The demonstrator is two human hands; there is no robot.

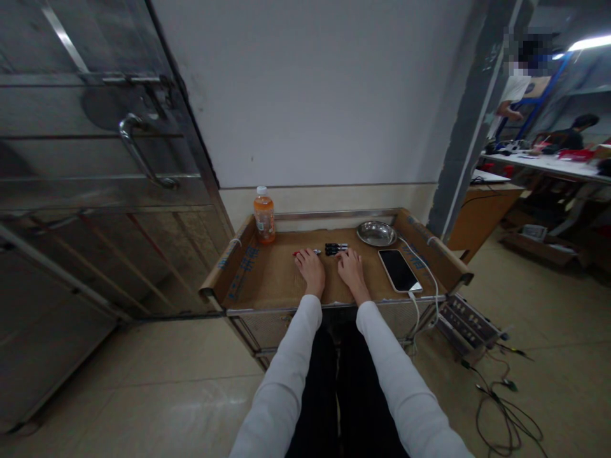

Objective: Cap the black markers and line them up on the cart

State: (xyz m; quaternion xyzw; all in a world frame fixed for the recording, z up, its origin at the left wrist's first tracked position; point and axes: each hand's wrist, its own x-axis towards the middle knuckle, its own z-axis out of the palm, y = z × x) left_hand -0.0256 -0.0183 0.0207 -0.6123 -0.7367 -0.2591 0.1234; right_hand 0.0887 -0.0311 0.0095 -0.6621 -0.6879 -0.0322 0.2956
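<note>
My left hand (312, 272) rests palm down on the cardboard-lined cart top (277, 280), its fingers spread and slightly curved. At its fingertips lies a small slim object with a red end (296, 253), which looks like a pen, partly covered by the fingers. My right hand (352, 275) also lies palm down, fingers apart, just in front of a small bundle of black pen-like sticks with silvery parts (337, 248). Its fingertips reach the near edge of the bundle; whether they touch it I cannot tell. Neither hand visibly lifts anything.
An orange drink bottle (264, 216) stands at the back left. On the right are a shiny metal dish (377, 233) and a phone (400, 271) with a white cable (432, 277). Raised cardboard sides (432, 251) edge the cart. Cables (508, 413) lie on the floor.
</note>
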